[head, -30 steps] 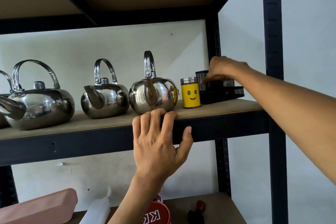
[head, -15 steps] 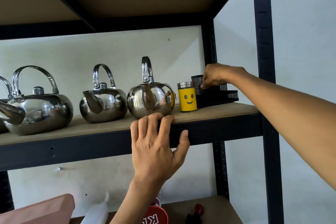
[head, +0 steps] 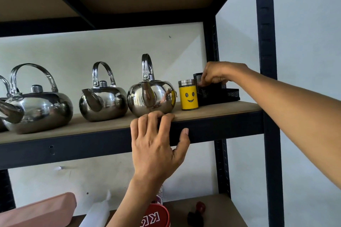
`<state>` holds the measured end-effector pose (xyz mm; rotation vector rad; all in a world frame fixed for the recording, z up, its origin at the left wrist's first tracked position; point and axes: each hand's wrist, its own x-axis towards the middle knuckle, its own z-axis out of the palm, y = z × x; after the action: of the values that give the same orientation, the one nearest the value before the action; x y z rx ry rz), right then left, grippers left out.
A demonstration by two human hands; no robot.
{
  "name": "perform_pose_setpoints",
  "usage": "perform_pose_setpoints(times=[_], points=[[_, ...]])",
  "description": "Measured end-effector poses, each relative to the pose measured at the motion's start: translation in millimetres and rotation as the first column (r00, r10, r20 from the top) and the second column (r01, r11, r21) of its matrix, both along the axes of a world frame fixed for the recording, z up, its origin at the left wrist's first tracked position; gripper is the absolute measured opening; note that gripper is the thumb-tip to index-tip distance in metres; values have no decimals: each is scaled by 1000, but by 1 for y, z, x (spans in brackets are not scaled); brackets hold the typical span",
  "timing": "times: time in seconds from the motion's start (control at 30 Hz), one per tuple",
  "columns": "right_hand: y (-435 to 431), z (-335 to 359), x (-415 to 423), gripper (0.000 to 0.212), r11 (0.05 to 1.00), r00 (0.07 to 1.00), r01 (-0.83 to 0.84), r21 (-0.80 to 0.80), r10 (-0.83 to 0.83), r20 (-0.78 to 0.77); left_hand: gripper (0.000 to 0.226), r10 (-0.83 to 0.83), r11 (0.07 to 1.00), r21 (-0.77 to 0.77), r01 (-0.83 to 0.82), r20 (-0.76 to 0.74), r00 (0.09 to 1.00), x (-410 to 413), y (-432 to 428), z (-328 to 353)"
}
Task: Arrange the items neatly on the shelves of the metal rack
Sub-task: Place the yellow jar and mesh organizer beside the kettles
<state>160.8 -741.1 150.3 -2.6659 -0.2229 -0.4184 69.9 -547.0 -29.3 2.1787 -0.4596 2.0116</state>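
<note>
A black mesh organiser [head: 217,94] stands at the right end of the rack's shelf [head: 212,108]. My right hand [head: 219,73] pinches its tall front corner. Just left of it is a yellow smiley jar [head: 189,96] with a metal lid. Three shiny steel kettles stand in a row: one [head: 151,97] beside the jar, one [head: 103,100] in the middle, one [head: 36,108] at the left. My left hand [head: 156,142] grips the shelf's dark front beam [head: 92,145] below the nearest kettle.
A fourth kettle is cut off at the left edge. On the lower shelf [head: 217,206] lie a pink box [head: 36,212], a white bottle [head: 97,212], a red tin [head: 156,217] and a small red-and-black object [head: 197,212]. Black uprights [head: 265,42] frame the right side.
The view has tilted up slightly, so the shelf sits lower in frame. Both hands keep their holds; the organiser stays in nearly the same spot.
</note>
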Motion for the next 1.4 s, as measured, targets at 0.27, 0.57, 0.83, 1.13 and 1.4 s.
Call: perform_pose_setpoints(times=[0.27, 0.57, 0.83, 1.13, 1.4], points=[[-2, -8, -9, 22, 1000, 1000, -11, -14, 11, 18, 42, -3, 1000, 2, 3, -19, 1000, -1, 0, 0], [3, -11, -13, 26, 999, 999, -36, 20, 35, 39, 42, -6, 1000, 0, 6, -10, 1000, 0, 0, 0], [4, -10, -18, 28, 999, 999, -41, 36, 40, 30, 42, 5, 1000, 7, -5, -14, 1000, 0, 1, 0], [9, -9, -28, 38, 979, 996, 41, -198, -25, 83, 42, 1, 1000, 24, -2, 17, 1000, 1, 2, -1], [4, -31, -68, 47, 981, 919, 74, -179, 2, 395, 57, -37, 999, 15, 38, -37, 999, -4, 3, -14]])
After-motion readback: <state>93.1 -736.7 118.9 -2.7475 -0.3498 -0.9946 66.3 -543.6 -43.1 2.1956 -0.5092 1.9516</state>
